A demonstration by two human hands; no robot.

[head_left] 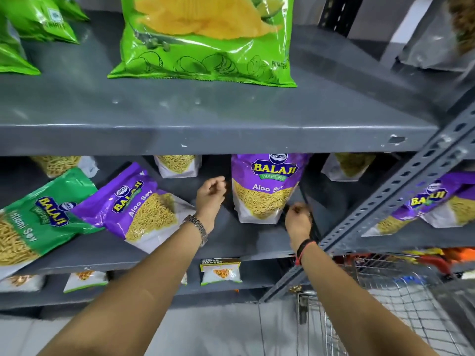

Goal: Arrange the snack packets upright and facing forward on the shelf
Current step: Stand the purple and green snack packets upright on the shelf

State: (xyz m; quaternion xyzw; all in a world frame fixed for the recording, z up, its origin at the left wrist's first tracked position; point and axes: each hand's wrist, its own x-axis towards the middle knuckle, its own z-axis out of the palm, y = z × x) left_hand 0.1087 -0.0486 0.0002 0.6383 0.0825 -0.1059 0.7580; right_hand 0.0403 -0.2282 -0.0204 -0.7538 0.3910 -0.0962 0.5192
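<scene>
While two hands flank upright purple packet (264,187), two purple packets lean.

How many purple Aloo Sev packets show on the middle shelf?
3: one upright Aloo Sev packet between the left hand and right hand, one tilted packet left, one leaning packet far right. Others behind may be hidden.

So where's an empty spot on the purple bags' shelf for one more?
Bare shelf shows in front of the upright Aloo Sev packet, between the left hand and right hand. It is crowded where the tilted purple packet overlaps the green packet.
</scene>
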